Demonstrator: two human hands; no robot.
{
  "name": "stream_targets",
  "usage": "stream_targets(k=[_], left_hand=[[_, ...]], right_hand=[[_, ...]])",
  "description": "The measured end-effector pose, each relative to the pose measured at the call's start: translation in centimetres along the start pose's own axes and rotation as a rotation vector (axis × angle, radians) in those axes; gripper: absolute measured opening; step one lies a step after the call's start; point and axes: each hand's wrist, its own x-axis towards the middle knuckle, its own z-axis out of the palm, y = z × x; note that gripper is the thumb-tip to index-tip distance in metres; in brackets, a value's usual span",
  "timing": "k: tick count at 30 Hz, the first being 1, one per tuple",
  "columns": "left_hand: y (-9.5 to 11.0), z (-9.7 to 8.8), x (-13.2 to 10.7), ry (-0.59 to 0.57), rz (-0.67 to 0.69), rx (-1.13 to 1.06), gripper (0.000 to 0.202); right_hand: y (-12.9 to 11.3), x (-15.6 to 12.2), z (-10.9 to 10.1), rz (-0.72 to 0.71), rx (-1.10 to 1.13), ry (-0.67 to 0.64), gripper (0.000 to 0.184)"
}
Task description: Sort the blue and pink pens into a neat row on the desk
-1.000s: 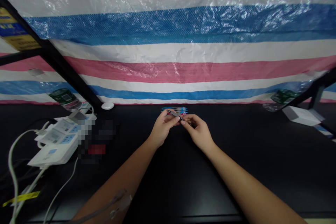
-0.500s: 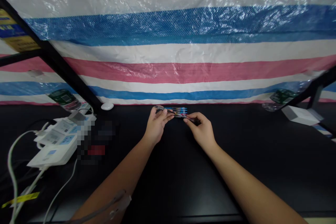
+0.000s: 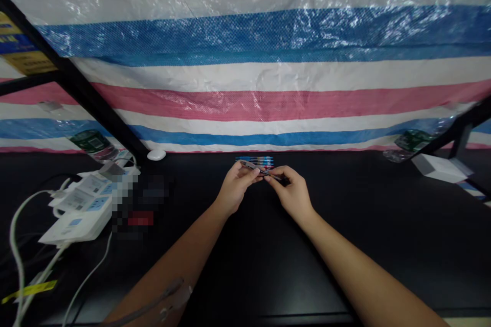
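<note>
pen [image 3: 259, 168] | left hand [image 3: 235, 188] fingers clamped on one end | right hand [image 3: 294, 193] fingers clamped on other

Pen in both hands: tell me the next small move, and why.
Probably lower the pen onto the table beside the row of pens: left hand and right hand pinch its two ends, holding it nearly level just in front of that row.

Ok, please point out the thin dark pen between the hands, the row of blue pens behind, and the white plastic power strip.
thin dark pen [image 3: 264, 170], head view, middle of barrel.
row of blue pens [image 3: 255, 159], head view, centre.
white plastic power strip [image 3: 86, 225], head view, top face.
</note>
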Motion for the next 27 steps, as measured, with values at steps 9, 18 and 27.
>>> stream_targets(k=[9, 18, 27], left_hand=[[-0.7, -0.5, 0.1, -0.028, 0.011, 0.084, 0.022], [-0.7, -0.6, 0.2, -0.026, 0.015, 0.103, 0.02], [-0.5, -0.5, 0.2, -0.039, 0.035, 0.133, 0.019]], right_hand=[[-1.1, -0.2, 0.1, 0.149, 0.091, -0.11, 0.025], [-1.0, -0.1, 0.3, 0.189, 0.231, -0.143, 0.029], [-1.3, 0.0, 0.2, 0.278, 0.28, -0.214, 0.038]])
